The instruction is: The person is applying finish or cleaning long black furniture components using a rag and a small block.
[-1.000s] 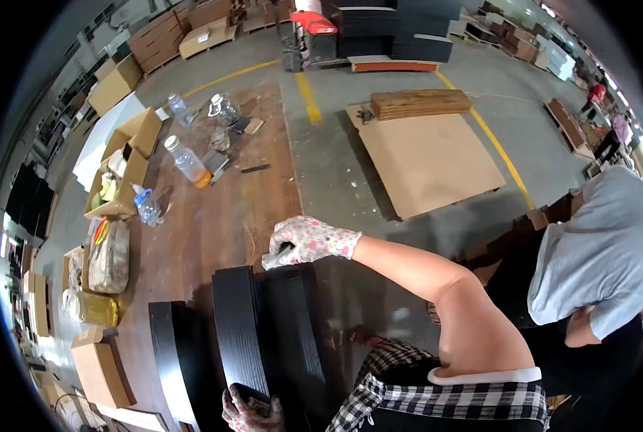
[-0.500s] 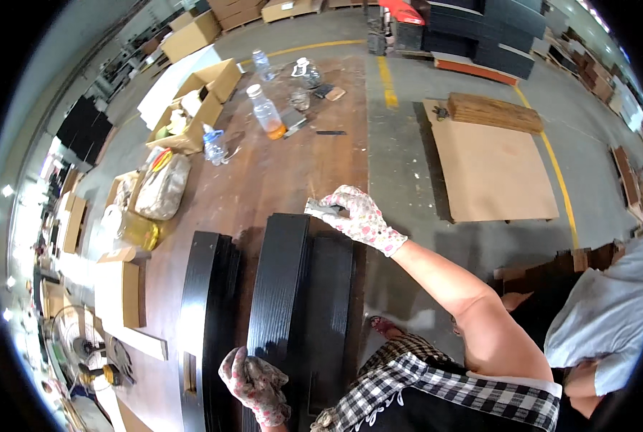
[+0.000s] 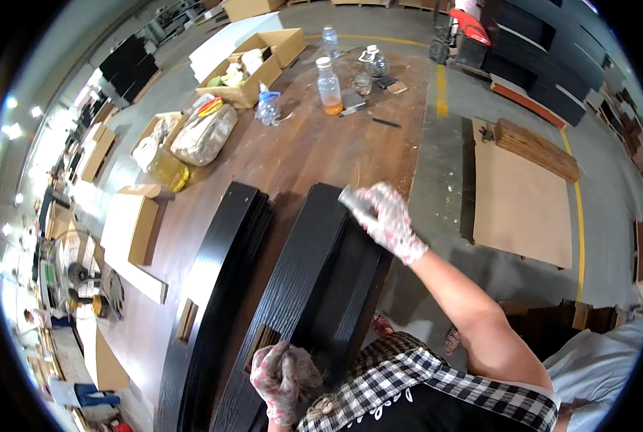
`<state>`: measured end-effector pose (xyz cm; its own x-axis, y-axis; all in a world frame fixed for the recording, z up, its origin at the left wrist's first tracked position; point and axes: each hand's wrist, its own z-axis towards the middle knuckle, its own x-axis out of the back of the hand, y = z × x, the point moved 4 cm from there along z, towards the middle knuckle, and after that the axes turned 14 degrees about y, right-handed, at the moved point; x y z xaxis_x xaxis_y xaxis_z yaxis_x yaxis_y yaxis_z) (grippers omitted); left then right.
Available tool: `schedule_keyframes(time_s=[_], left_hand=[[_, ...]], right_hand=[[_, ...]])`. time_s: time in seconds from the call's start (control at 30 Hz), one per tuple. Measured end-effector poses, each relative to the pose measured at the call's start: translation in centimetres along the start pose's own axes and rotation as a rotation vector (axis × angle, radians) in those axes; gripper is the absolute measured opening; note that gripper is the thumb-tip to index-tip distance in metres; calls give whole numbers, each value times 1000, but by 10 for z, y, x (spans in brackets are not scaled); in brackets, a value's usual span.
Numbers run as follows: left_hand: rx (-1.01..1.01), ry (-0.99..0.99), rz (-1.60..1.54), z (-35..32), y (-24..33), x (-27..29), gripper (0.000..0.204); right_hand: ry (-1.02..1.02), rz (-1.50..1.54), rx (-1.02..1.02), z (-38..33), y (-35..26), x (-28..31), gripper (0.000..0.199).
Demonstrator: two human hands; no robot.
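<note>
My right hand (image 3: 387, 219), in a white glove with pink flowers, pinches a small grey flat piece (image 3: 357, 202). It sits at the far end of a stack of black wood-grain boards (image 3: 292, 266), by the top board's corner; I cannot tell what kind of piece it is. My left hand (image 3: 284, 378), in a similar, stained glove, is closed near the stack's near end, beside a rectangular slot (image 3: 265, 338) in the top board. Whatever its curled fingers hold is hidden. More black boards (image 3: 217, 288) are stacked to the left, the top one slotted too.
The brown table (image 3: 314, 158) carries bottles (image 3: 328, 90), a spray bottle (image 3: 267, 106), an open carton (image 3: 246, 83), a bag (image 3: 205, 133), a yellow-liquid jug (image 3: 166, 171) and a small carton (image 3: 130, 223). A fan (image 3: 80, 273) stands left. Cardboard on a pallet (image 3: 523, 201) and a person's grey sleeve (image 3: 602, 374) are right.
The view has shifted, so the table things sit further right. My left hand now lies beside the top board's slot, which has come into view. My right hand keeps the grey piece at the board's far end.
</note>
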<state>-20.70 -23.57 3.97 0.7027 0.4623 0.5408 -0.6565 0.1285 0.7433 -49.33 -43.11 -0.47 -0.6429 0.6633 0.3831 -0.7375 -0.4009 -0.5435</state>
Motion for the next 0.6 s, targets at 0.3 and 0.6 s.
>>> schedule_keyframes(time_s=[0.3, 0.6], left_hand=[[136, 10, -42, -10, 4, 3, 24], [212, -10, -4, -27, 4, 10, 24]], right_hand=[[-312, 381, 306, -76, -93, 1, 47], [-220, 14, 37, -37, -23, -21, 23]])
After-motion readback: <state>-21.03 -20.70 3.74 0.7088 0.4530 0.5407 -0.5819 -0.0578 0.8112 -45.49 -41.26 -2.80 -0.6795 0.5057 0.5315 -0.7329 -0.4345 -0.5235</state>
